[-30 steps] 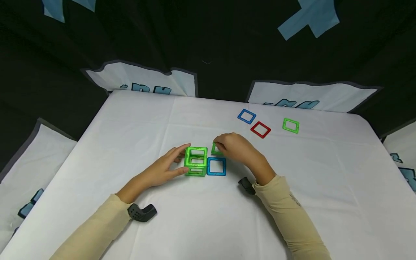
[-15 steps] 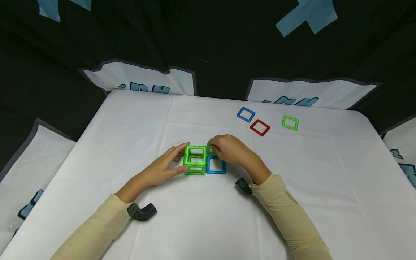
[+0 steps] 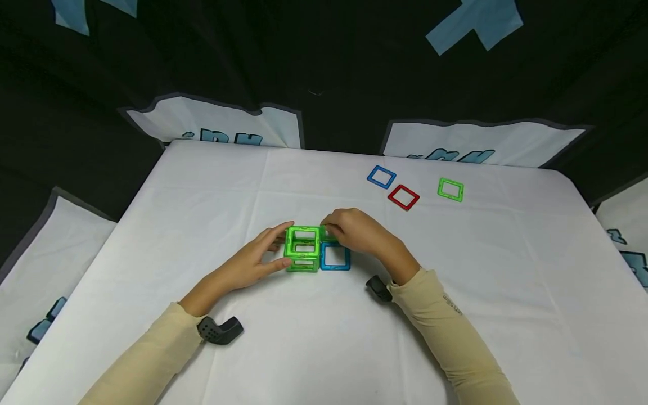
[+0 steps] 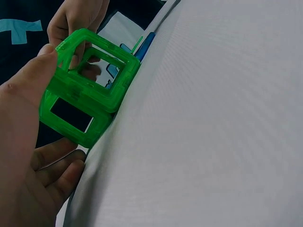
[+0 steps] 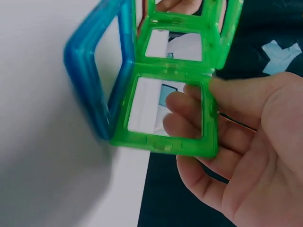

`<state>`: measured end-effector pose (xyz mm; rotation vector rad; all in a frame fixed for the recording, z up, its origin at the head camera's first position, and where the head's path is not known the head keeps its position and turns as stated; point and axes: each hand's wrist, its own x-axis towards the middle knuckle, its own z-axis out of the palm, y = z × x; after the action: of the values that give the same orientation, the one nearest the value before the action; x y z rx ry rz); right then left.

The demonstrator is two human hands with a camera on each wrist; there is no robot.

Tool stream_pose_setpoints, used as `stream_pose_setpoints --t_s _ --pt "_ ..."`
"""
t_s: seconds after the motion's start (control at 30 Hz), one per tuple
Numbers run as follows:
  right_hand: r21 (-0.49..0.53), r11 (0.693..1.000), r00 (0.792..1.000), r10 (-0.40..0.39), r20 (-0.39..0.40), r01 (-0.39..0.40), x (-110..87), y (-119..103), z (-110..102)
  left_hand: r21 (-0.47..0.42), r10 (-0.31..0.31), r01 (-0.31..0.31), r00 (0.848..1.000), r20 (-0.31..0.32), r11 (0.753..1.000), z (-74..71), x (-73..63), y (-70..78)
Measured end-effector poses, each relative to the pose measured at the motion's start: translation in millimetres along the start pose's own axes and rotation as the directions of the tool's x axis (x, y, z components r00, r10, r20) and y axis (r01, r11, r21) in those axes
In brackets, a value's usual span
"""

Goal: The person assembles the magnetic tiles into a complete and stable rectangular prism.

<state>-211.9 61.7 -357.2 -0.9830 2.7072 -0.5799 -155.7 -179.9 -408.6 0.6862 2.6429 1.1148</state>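
A cube of green square magnetic tiles (image 3: 302, 255) sits on the table. My left hand (image 3: 248, 264) holds its left side, thumb at the near corner and the other fingers at the far side. Flat against the cube's right side lies a blue magnetic tile (image 3: 335, 267). My right hand (image 3: 359, 230) pinches a green magnetic tile (image 5: 165, 144) between thumb and fingers. That tile stands upright along the blue tile's far edge, with one side right at the cube. In the head view the right-hand fingers cover most of it.
Farther back on the white-covered table (image 3: 304, 343) lie a loose blue tile (image 3: 372, 179), a red tile (image 3: 397, 205) and a green tile (image 3: 450, 197). Black curtain (image 3: 329, 67) hangs beyond the table's far edge.
My right hand has moved left, bringing the green tile from slightly off the cube to right against it. The left hand keeps its place at the cube.
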Motion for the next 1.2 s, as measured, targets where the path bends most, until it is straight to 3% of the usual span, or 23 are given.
stream_pose_setpoints --t_s 0.2,0.37,0.5,0.67,0.73,0.83,1.03,1.2 --pt "0.086 0.995 0.998 0.045 -0.044 -0.041 -3.3 17 -11 -0.004 -0.004 0.004 1.000 0.000 1.000 -0.5 -0.3 0.3" --pt "0.118 0.977 0.978 0.188 -0.088 -0.177 -9.1 42 -23 -0.002 0.002 -0.002 1.000 0.002 1.000 -0.5 0.3 -0.5" --pt "0.120 0.937 0.936 0.339 -0.094 -0.327 -15.3 71 -29 -0.001 0.008 -0.008 1.000 0.005 1.000 -0.2 0.9 -1.6" --pt "0.054 0.857 0.852 0.516 -0.090 -0.513 -23.2 102 -32 0.000 0.007 -0.007 1.000 0.007 1.000 -0.5 0.7 -1.3" --pt "0.036 0.825 0.822 0.565 -0.076 -0.564 -24.9 111 -31 -0.001 0.006 -0.006 1.000 0.007 1.000 -0.9 0.2 -1.0" --pt "0.036 0.798 0.796 0.602 -0.055 -0.601 -25.3 117 -30 -0.002 0.004 -0.004 1.000 0.005 1.000 -1.4 -0.5 -0.7" --pt "0.006 0.782 0.781 0.623 -0.041 -0.623 -21.8 120 -26 -0.005 -0.003 0.003 1.000 0.006 1.000 -1.5 -1.0 -0.6" --pt "-0.029 0.787 0.787 0.613 -0.070 -0.616 -22.8 120 -24 -0.006 -0.005 0.005 1.000 0.008 1.000 -1.2 -0.5 -1.2"
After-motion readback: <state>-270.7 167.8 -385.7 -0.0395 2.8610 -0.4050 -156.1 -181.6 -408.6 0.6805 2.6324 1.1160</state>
